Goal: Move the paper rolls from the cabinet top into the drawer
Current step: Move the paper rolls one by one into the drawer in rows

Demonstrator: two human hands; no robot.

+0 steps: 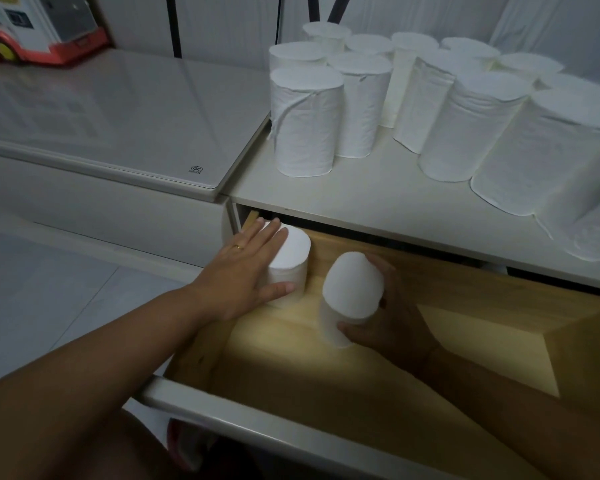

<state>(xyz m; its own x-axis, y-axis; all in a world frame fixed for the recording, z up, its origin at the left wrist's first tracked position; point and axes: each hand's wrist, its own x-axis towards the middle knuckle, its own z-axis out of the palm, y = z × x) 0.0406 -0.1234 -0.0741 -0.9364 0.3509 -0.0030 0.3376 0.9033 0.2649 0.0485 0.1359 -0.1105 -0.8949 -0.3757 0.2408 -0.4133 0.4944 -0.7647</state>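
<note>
Several white paper rolls [305, 123] stand upright on the cabinet top [378, 199]. Below it the wooden drawer [291, 372] is pulled open. One roll [293, 258] stands upright in the drawer's back left corner; my left hand [246, 271] rests against its left side with fingers straight over its top. My right hand [388, 320] grips a second roll [352, 296], tilted, just to the right of the first and inside the drawer.
A lower white unit with a glass top [118, 109] adjoins the cabinet on the left, with a red and white toy vehicle [39, 29] at its back. The drawer's white front [257, 424] is nearest me. Pale floor tiles [49, 289] lie to the left.
</note>
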